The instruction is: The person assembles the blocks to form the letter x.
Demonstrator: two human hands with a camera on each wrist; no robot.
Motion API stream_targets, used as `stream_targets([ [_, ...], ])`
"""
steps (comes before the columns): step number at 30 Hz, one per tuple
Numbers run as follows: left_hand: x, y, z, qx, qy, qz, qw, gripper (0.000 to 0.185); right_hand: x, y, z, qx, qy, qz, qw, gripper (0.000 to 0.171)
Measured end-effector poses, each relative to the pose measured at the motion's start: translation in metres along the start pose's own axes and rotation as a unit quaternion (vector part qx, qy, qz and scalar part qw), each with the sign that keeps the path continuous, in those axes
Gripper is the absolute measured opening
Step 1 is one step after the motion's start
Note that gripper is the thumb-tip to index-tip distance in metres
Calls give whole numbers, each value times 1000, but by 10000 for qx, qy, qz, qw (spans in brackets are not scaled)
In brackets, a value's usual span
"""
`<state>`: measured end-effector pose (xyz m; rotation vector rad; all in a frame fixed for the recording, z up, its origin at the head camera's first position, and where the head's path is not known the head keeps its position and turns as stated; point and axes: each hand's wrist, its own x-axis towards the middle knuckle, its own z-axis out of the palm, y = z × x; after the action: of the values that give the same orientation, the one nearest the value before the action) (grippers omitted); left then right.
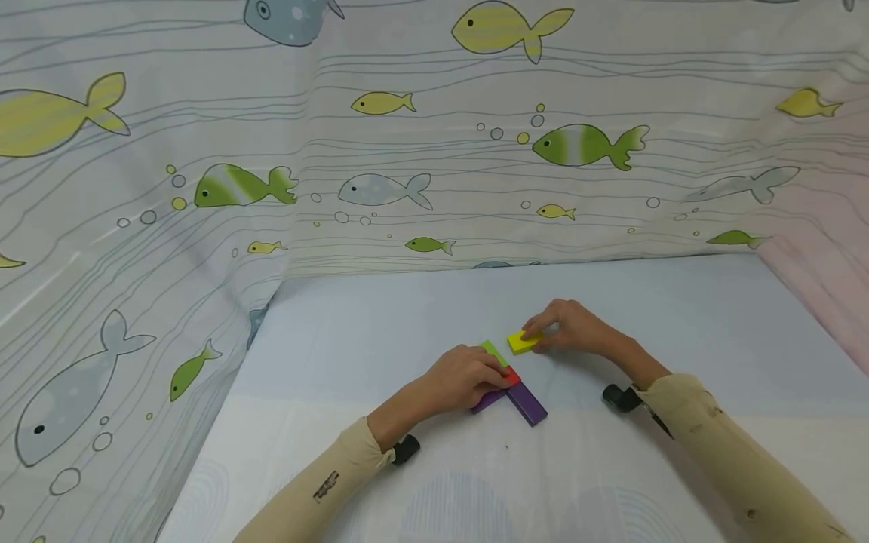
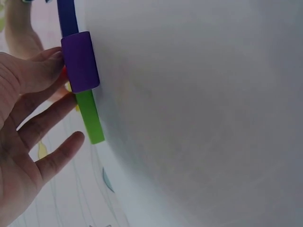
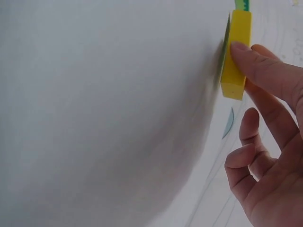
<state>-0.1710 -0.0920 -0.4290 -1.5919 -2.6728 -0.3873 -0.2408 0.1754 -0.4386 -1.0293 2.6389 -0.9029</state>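
Note:
On the pale blue sheet lies a small cluster of flat blocks: a green block (image 1: 492, 350), a red block (image 1: 513, 375) and two purple blocks (image 1: 526, 403). My left hand (image 1: 498, 375) rests on this cluster with fairly straight fingers; the left wrist view shows the fingers (image 2: 45, 71) against a purple block (image 2: 80, 61) and the green block (image 2: 90, 116). A yellow block (image 1: 523, 342) lies just right of the green one. My right hand (image 1: 538, 330) touches it, one straight finger (image 3: 262, 68) lying on the yellow block (image 3: 235, 54), the other fingers loosely curled.
Fish-print cloth walls (image 1: 204, 188) close off the left and back of the sheet, and a pinkish wall (image 1: 828, 249) stands at the right. The light sheet (image 1: 380, 324) stretches around the blocks on all sides.

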Motion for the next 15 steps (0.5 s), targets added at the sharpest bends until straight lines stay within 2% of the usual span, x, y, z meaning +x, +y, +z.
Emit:
stream_targets([
  [5, 0, 0, 0, 1, 15, -29, 10000, 23, -7, -2, -5, 106, -78, -193, 9997, 28],
  [10, 1, 0, 0, 4, -2, -55, 10000, 22, -13, -6, -7, 243, -301, -127, 9992, 29],
  [15, 1, 1, -1, 6, -86, -115, 9999, 23, -18, -8, -6, 499, -438, -239, 9975, 27],
])
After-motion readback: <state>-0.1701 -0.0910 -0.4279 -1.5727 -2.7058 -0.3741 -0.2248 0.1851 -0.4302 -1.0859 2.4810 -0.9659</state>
